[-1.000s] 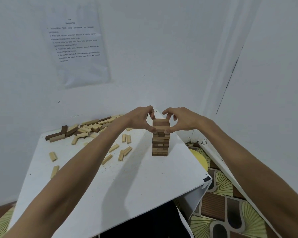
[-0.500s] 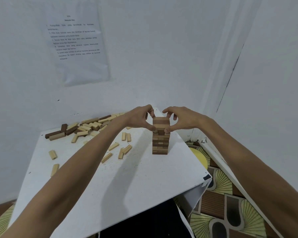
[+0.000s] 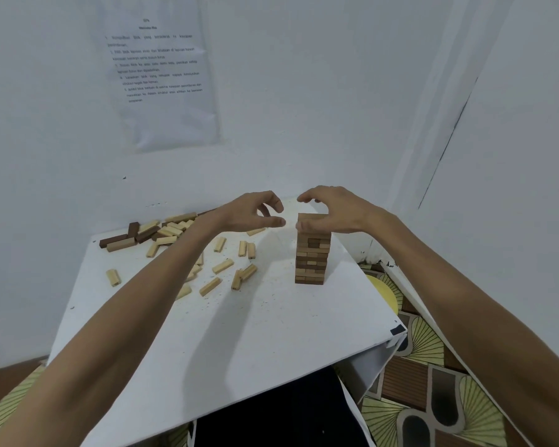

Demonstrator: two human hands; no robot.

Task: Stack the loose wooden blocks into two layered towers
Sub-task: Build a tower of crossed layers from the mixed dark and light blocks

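One layered tower (image 3: pixel 313 259) of light and dark wooden blocks stands on the white table (image 3: pixel 239 333), toward its far right. My right hand (image 3: pixel 333 211) arches over the tower's top, with the thumb at the top layer's left edge and the fingers spread above it; it grips nothing that I can see. My left hand (image 3: pixel 252 214) hovers just left of the tower, apart from it, with fingers loosely curled and empty. Loose blocks lie in a pile (image 3: pixel 162 232) at the table's far left. Several more loose blocks (image 3: pixel 221 266) are scattered mid-table.
The table stands in a corner between two white walls, with a printed sheet (image 3: pixel 162 75) taped on the back wall. The table's right edge drops to a patterned floor (image 3: pixel 433 382), where a yellow round object (image 3: pixel 384 293) lies. A lone block (image 3: pixel 113 277) sits near the left edge.
Both hands were pinching the tower's top layer. Now my left hand has pulled away to the left and my right hand has loosened and lifted over the top.
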